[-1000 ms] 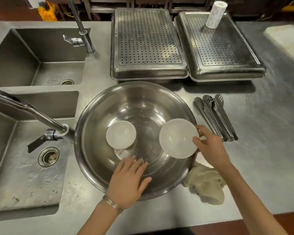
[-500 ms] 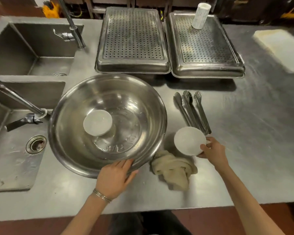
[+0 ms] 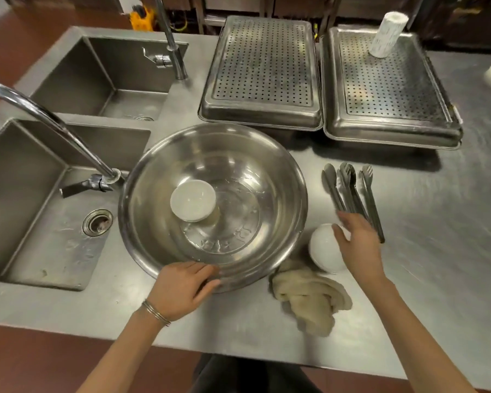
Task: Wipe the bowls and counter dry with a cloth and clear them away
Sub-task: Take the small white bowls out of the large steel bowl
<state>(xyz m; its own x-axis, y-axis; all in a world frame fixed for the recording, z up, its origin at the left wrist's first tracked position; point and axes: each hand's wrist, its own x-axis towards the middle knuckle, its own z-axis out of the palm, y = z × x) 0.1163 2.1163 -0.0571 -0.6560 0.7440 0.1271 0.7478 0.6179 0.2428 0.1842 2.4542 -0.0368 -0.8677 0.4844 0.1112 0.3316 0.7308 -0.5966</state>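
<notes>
— On the head camera, your left hand (image 3: 182, 287) rests on the near rim of the big steel bowl (image 3: 281, 194). The fingers lie loosely extended along the rim and the thumb sits against the outer wall, so nothing is clenched. There is a thin bracelet (image 3: 155, 312) on that wrist.

— Agreed. Inside that bowl you have one small white bowl (image 3: 192, 200), upright and left of centre on the wet bottom.

— Your right hand (image 3: 357, 242) is spread, with the fingers straight and apart, over the second white bowl (image 3: 323, 251). Your thumb touches its top. The hand is blurred, so I cannot tell whether any other finger touches the bowl.

— That second bowl stands on the surface (image 3: 437, 251), just right of the big bowl's rim. It shows you a rounded side and looks mouth-down, though I cannot tell for certain.

— Your cloth (image 3: 309, 299) lies crumpled on the surface just in front of that white bowl, close to the big bowl's near edge. Neither hand is on it.

— Just past your right fingers lie the steel tongs (image 3: 352, 191), side by side.

— At the back are two perforated trays: the left tray (image 3: 262, 72), and the right tray (image 3: 389, 86) with a paper roll (image 3: 387, 34) standing on it.

— On your left are the near sink (image 3: 34, 217), with its tap (image 3: 54, 123) arching over it, and the far sink (image 3: 111, 80).
</notes>
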